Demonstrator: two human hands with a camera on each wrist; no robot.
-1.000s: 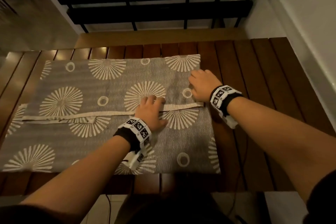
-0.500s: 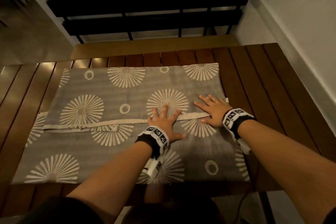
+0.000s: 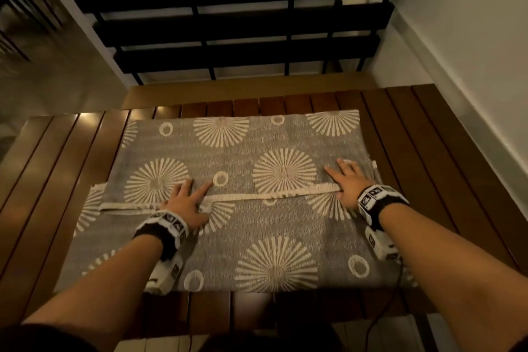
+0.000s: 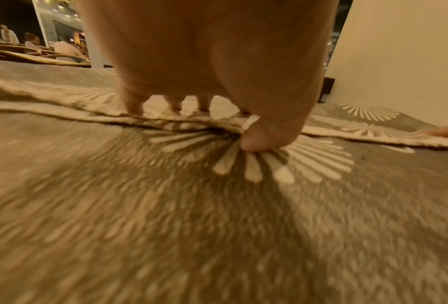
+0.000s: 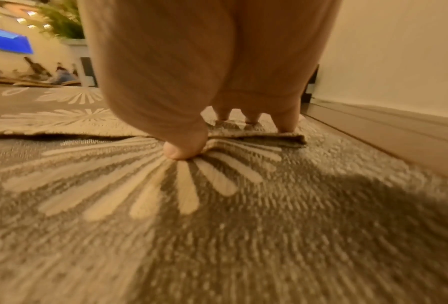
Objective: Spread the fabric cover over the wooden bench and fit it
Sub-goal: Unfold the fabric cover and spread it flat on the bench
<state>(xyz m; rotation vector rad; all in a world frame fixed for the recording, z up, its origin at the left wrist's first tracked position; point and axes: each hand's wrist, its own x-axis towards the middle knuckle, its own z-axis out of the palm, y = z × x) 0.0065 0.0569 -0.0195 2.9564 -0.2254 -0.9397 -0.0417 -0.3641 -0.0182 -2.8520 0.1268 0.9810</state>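
The slatted brown wooden bench (image 3: 428, 151) ran left to right, and the folded grey sunburst-print fabric cover (image 3: 257, 237) lay lengthwise along it. Across the cover ran its cream hem (image 3: 257, 196). I had my left hand (image 3: 183, 203) and right hand (image 3: 350, 183) on it, fingers spread, thumbs tucked at its edge. Whether the thumbs pinched, I couldn't tell.

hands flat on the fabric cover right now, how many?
2. The left hand presses the fabric cover at the hem mid-left; the right hand presses it near the right edge.
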